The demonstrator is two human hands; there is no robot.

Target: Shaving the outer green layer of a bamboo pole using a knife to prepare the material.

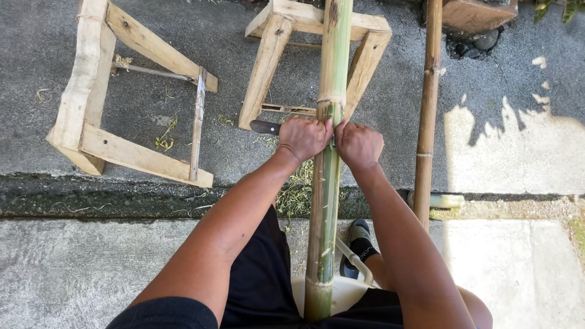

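Observation:
A long green bamboo pole [332, 67] runs from between my legs up over a wooden sawhorse [268, 61]. Both my hands grip a knife laid across the pole just below a node. My left hand [303, 137] is closed on the dark knife handle [264, 127], which sticks out to the left. My right hand [359, 145] is closed on the other end of the blade, which is hidden under it. Below the hands the pole's skin looks scraped and paler.
A second wooden frame [91, 116] lies on its side at left. A thinner brown bamboo pole [426, 109] stands to the right. Green shavings [295, 192] litter the asphalt by a curb. A white bucket [341, 292] and my shoe [356, 234] are below.

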